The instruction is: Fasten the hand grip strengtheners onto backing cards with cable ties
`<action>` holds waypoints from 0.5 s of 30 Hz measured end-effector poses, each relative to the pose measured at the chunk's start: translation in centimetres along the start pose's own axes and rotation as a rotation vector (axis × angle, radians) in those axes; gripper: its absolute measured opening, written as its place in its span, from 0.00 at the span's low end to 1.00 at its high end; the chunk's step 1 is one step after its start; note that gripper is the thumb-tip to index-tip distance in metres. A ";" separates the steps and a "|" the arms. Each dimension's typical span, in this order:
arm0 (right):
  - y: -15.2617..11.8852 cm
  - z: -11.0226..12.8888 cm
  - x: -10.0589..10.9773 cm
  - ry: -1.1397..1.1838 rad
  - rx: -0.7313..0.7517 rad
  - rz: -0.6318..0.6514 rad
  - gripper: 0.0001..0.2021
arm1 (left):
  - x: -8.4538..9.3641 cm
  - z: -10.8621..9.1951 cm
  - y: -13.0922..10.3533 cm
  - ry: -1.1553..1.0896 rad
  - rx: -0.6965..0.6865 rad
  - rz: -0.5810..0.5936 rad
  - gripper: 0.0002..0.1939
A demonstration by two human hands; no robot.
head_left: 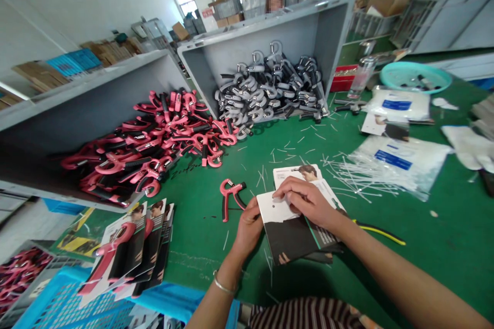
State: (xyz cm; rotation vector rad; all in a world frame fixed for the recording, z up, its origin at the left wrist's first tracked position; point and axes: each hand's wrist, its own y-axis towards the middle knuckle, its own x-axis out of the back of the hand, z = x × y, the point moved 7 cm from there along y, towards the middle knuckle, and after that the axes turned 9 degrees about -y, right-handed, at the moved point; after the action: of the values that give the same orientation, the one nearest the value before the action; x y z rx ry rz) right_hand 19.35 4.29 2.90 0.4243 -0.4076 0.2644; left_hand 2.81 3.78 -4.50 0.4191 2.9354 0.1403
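Note:
My left hand (249, 229) grips the left edge of a printed backing card (287, 239), white above and black below, with a small hole near its top. My right hand (304, 200) is closed at the card's upper part, thumb and bent fingers against it; anything small between the fingertips is hidden. Beneath lie more printed cards (326, 190) in a stack. Left of my hands, a single pink hand gripper (230, 198) with black parts lies on the green table (193, 252). Loose white zip ties (351, 177) are scattered to the right and beyond.
Tipped grey bins hold pink hand grippers (170, 133) and grey hand grippers (270, 87). Carded pink grippers (123, 252) overlap at the left edge above a blue crate (77, 303). Yellow-handled pliers (380, 231), zip-tie bags (401, 159) and a turquoise tray (415, 74) stand right. A person is behind.

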 end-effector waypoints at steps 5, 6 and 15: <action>0.0 0.5 -0.3 -0.081 0.072 0.010 0.14 | 0.2 0.5 -0.4 0.000 0.029 -0.021 0.09; 0.0 0.6 -0.4 -0.124 0.089 0.009 0.14 | 0.2 0.6 -0.3 -0.015 0.045 -0.048 0.11; 0.2 -1.0 -2.4 -0.519 0.048 0.088 0.07 | 0.4 1.4 0.2 -0.173 0.132 -0.230 0.28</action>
State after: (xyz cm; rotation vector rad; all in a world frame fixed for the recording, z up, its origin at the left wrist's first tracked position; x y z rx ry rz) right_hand 17.52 4.51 1.11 0.5224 -0.9309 0.2484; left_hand 2.71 4.19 -5.91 0.1020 2.8029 -0.1151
